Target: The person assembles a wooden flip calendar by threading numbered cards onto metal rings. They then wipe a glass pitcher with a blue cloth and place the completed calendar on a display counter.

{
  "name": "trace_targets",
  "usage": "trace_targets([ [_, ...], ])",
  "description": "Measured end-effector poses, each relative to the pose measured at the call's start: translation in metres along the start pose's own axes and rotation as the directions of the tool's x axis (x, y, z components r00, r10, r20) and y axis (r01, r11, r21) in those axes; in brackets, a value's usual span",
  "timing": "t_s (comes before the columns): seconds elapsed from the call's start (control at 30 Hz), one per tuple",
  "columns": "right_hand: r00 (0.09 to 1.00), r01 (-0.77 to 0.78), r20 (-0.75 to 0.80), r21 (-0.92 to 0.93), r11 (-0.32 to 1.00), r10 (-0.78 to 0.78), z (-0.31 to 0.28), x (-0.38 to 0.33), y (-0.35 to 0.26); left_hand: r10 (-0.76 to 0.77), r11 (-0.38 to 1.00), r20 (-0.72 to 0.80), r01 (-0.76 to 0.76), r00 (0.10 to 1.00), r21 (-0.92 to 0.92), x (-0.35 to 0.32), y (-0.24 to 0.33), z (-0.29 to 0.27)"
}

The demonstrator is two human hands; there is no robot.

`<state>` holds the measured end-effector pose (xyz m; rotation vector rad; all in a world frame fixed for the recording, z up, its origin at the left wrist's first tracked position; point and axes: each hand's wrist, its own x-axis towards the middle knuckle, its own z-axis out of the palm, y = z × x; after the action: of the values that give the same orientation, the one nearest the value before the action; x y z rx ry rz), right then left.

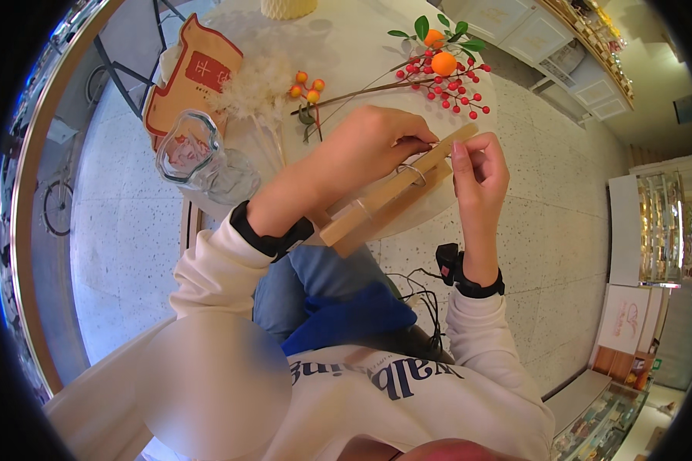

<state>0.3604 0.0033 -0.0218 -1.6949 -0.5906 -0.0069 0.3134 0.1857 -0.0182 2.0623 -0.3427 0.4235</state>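
A light wooden stand (388, 192), made of long bars with metal rings looped round it, is tilted between my two hands over the near edge of the table. My left hand (367, 146) reaches over its far side with the fingers bent into a pinch; what lies between the fingertips is too small to make out. At the stand's upper right end my right hand (480, 165) is closed, thumb and forefinger on the bar's tip. Beyond my left hand lie a sprig of orange-yellow berries (307, 91) and pale fluffy dried grass (260, 92).
A clear wavy glass vase (188, 150) stands left of my left forearm, by a tan and red bag (200, 69). Branches with red berries (457, 92) and small oranges (443, 64) lie at the table's far right. A cream ribbed object (288, 6) is at the back.
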Motion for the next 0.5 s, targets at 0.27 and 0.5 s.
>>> trace_targets([
  [0.27,0.999,0.034,0.034,0.015,0.999,-0.035,-0.002,0.0,0.007,0.19,0.977,-0.048,-0.184,0.981,0.11,-0.001,0.003,0.004],
  [0.5,0.999,0.023,0.047,0.021,1.0,-0.024,0.004,0.0,0.009,0.196,0.969,-0.028,-0.19,0.98,0.16,-0.001,-0.001,0.003],
])
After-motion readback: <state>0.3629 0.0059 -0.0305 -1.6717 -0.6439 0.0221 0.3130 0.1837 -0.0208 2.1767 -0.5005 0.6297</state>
